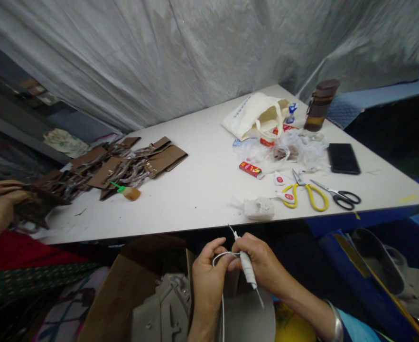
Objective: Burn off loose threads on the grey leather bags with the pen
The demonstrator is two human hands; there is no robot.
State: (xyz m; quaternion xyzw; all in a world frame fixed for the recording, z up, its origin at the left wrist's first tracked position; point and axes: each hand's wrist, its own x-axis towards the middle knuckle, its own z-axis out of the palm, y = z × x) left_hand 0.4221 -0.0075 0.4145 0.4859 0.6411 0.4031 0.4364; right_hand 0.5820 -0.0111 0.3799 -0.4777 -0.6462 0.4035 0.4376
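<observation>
My right hand (257, 256) is closed round a white-wrapped awl (246, 268), held at a slant just off the table's front edge. Thin metal sticks out of both its ends. My left hand (209, 275) pinches a white cord (223, 304) that loops up over the fingers towards the awl's handle and hangs down past the wrist. Where the cord ends near the right fingers is hidden. Below my hands lies a grey-beige flat piece (250, 316), partly covered by them.
On the white table (202, 190) are yellow-handled scissors (316, 197), black-handled scissors (346, 198), a white wrapped lump (259, 209), a phone (343, 158), a bottle (321, 105) and brown bag pieces (106, 172). A co-worker's hands (3, 202) work at left. A cardboard box (113, 289) stands below.
</observation>
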